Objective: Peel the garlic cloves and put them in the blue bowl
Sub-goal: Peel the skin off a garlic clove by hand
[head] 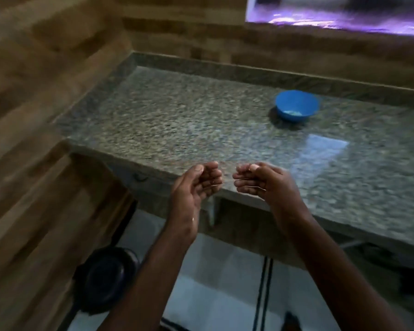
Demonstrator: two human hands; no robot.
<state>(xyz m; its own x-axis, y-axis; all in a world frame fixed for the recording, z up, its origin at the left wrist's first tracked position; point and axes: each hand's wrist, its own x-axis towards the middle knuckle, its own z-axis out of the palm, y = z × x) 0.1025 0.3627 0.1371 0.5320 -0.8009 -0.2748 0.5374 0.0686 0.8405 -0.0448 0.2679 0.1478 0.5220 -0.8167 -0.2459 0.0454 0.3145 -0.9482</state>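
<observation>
Granite tabletop point(201, 120), speckled grey-green, runs corner-in against wood-look walls point(46, 68). Blue bowl point(297, 105) sits upright on it toward the back right, mouth up and tipped slightly toward camera by the view angle; round, so no long axis to report. Pale bits point(292, 112) lie at the bottom of the bowl, too blurred to confirm as garlic. No loose cloves visible on the tabletop.

Left hand point(196, 182) and right hand point(261, 180) are both raised over the near tabletop edge, palms facing each other, close but apart. Fingers on both are loosely curled inward, thumbs on top, nothing visibly held in either; anything small between fingertips is too blurred to tell. Both hands are well apart from the bowl.

Below the edge: white floor tile with a dark stripe point(263, 295), and a dark round object point(105, 278) at lower left. Purple-lit panel point(344, 10) at top right. No readable writing or labels anywhere; frame is motion-blurred.
</observation>
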